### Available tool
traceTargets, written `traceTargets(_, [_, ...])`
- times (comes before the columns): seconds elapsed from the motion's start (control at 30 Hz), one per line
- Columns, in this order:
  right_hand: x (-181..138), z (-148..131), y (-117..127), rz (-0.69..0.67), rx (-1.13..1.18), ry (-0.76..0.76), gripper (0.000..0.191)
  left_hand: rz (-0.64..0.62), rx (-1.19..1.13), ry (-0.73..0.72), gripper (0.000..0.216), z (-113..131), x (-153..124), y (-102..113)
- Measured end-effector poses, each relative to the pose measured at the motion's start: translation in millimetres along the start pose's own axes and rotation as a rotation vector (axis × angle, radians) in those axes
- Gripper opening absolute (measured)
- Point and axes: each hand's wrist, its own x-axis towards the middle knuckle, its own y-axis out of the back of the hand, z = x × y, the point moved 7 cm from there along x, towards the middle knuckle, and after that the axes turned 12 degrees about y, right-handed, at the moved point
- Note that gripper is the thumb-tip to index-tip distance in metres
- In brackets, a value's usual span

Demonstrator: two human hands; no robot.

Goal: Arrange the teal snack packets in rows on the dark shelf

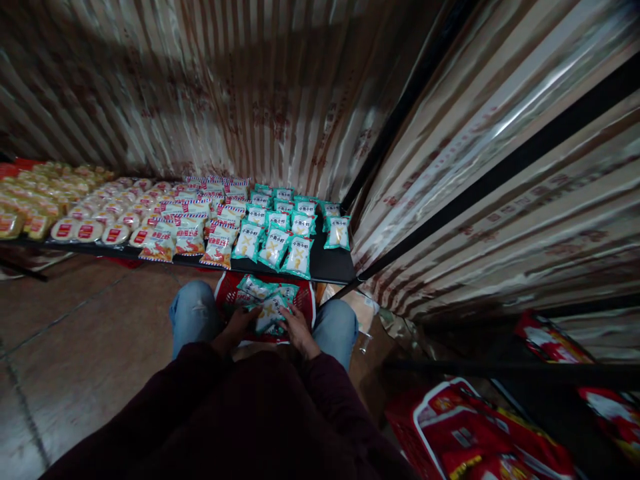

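Note:
Between my knees sits a red plastic basket point(220, 293) with teal-and-white snack bags inside. Both hands are on one of these, a snack bag point(271, 313) with a yellow picture, at the near side of the basket. My left hand point(241, 325) grips its left edge, and my right hand point(300, 331) has its fingers curled on the right edge. Just beyond the basket, rows of matching snack bags point(275, 245) lean on a black shelf point(330, 267). The fingertips are partly hard to make out in the dim light.
Left along the shelf are red-and-white snack bags point(189, 235), round packaged cakes point(90, 230) and yellow packets point(37, 223). Black metal bars point(450, 207) slant up at the right before striped plastic sheeting point(225, 87). At lower right stands another basket point(417, 427) with red bags point(493, 440).

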Motion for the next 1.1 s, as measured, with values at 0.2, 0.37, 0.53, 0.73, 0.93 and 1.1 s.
traceTargets(0.2, [15, -7, 7, 0.153, 0.05, 0.061, 0.06, -0.075, 0.04, 0.028, 0.063, -3, 2, -11])
traceTargets(0.37, [16, -13, 5, 0.177, 0.09, 0.105, 0.063, -0.114, 0.066, 0.029, 0.057, -7, 6, -22])
traceTargets(0.53, [3, 0, 3, 0.084, 0.046, 0.061, 0.075, -0.077, 0.043, 0.018, 0.055, -17, 16, -23])
traceTargets(0.73, [0, 6, 9, 0.074, -0.092, 0.066, 0.077, -0.121, 0.008, 0.033, 0.058, -22, 15, -30])
traceTargets(0.93, [0, 1, 8, 0.064, -0.125, 0.077, 0.066, -0.075, 0.011, -0.013, 0.06, -13, 10, -40])
traceTargets(1.1, [-2, -13, 7, 0.073, -0.303, 0.2, 0.05, 0.066, 0.058, -0.056, 0.055, -13, 13, -34])
